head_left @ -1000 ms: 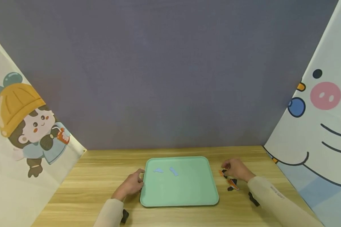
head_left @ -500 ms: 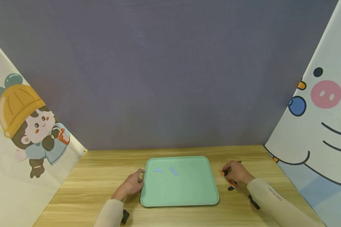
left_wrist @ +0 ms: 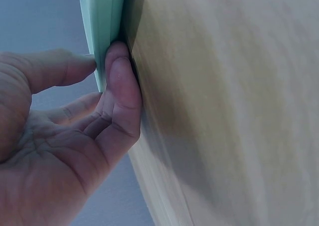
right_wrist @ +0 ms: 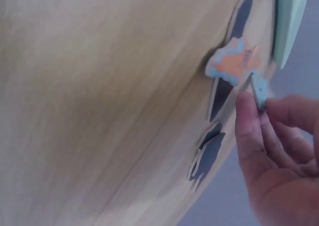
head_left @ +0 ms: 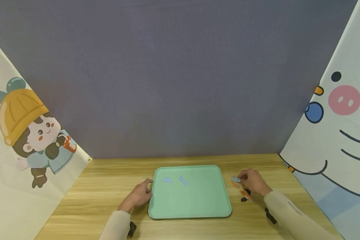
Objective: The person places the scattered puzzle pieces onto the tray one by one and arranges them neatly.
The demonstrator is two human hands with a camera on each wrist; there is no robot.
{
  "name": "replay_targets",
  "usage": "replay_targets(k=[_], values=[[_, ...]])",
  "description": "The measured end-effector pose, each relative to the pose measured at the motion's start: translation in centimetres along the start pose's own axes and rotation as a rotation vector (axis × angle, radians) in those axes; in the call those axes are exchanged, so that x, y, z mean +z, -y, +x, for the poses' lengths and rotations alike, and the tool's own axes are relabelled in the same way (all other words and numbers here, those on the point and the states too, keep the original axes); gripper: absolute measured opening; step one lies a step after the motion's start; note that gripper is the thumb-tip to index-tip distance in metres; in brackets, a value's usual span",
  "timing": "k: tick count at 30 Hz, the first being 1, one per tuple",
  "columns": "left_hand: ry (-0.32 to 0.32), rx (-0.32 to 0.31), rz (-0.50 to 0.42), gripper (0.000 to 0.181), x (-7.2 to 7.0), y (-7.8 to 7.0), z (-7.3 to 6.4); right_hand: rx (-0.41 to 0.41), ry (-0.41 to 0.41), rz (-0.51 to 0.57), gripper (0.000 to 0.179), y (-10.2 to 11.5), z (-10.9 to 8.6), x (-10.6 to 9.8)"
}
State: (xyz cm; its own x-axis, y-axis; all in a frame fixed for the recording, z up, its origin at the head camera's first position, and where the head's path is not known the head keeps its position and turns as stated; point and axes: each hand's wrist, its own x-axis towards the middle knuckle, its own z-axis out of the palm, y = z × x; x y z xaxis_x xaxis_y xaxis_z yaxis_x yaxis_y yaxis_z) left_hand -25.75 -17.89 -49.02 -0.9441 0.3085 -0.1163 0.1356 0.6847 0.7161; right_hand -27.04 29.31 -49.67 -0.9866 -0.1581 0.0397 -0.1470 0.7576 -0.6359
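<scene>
My left hand [head_left: 139, 194] grips the left edge of a pale green tray [head_left: 192, 201]. In the left wrist view the thumb touches the tray's outer side while fingers curl beneath its rim. On the tray's far part lie two small light-blue puzzle pieces [head_left: 183, 181]. To the right of the tray, my right hand [head_left: 253, 181] pinches a light-blue flat puzzle piece [right_wrist: 259, 91] between thumb and finger. Close below it is an orange and blue piece [right_wrist: 230, 61], overlapping a dark-backed piece [right_wrist: 219, 99]. Other dark-backed pieces [right_wrist: 209, 151] lie nearer to me, partly overlapping.
The wood-grain table [head_left: 108, 173] bears the tray and loose pieces. A grey panel [head_left: 180, 83] rises behind it. Printed cartoon panels stand at both sides, a child [head_left: 39, 133] at left and a pig [head_left: 345, 100] at right.
At my right fingers, where a dark piece showed, a light-blue piece now shows, held up. The right hand has shifted slightly away to the right. The left hand and tray stay put.
</scene>
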Motion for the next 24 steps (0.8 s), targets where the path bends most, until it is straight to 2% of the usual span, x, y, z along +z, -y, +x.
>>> replay_targets(k=[8,17,24], values=[[0.003,0.000,0.002,0.051,0.1,0.4,0.4,0.040,-0.021,0.055,0.022,-0.1,0.1,0.9],[-0.002,0.002,0.018,0.051,0.1,0.6,0.6,0.018,-0.071,0.027,0.016,0.2,0.3,1.3],[-0.001,0.000,0.008,0.051,0.1,0.7,0.6,-0.107,-0.167,0.080,0.014,2.8,0.8,1.6]])
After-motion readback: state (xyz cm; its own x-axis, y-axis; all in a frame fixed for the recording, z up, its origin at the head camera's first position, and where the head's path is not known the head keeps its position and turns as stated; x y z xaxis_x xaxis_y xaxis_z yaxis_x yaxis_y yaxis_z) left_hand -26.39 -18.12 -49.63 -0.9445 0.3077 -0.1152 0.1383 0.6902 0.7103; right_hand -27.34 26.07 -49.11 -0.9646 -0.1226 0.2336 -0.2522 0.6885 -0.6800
